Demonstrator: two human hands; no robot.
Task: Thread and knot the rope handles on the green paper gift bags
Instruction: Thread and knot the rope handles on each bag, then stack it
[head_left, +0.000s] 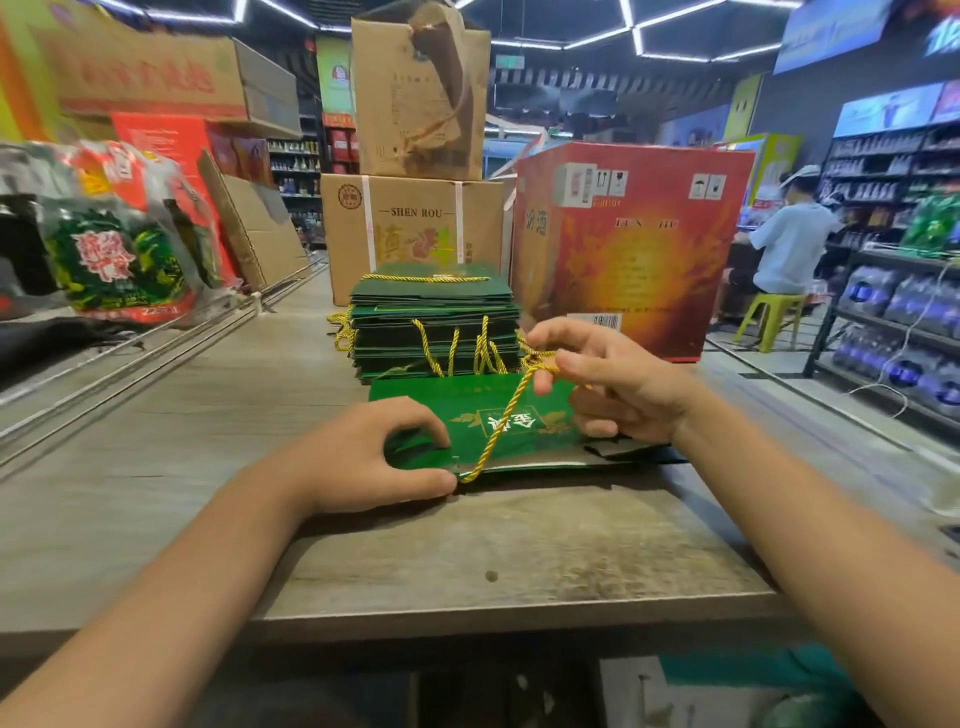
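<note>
Pinching the bag's (498, 421) near edge, left hand (363, 457); right hand (613, 384) grips rope (506, 415).

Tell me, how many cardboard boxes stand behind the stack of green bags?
3: a brown SHEN ROU box, a torn brown box on top of it, and a red box beside them. Others may be hidden.
</note>
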